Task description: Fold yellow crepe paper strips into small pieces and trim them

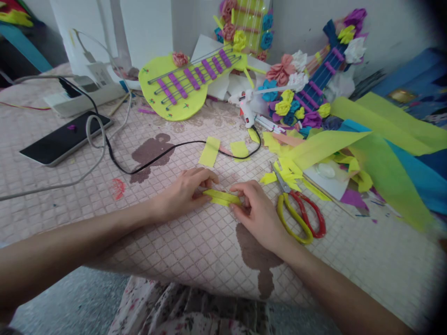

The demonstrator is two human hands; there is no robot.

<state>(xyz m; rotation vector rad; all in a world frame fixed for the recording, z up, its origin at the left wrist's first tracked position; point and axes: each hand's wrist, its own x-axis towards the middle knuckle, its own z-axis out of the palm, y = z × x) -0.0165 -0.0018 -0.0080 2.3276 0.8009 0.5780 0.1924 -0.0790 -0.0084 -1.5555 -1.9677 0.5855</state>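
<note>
A folded strip of yellow crepe paper [222,197] is stretched level between my hands, just above the quilted cloth. My left hand [190,193] pinches its left end between thumb and fingers. At the other end, my right hand [256,209] grips the strip the same way. Beyond them lie cut yellow paper pieces [210,151], one of them near the glue gun's black cord. To the right of my right hand rest scissors [296,209] with one yellow and one red handle, blades pointing away from me.
A white glue gun [246,109] stands behind the paper pieces. Past it are a yellow toy guitar [185,88] and a blue one [319,81] with paper flowers. Crepe sheets [391,172] spread at right. A phone [66,138] and power strip [87,95] lie at left among cables.
</note>
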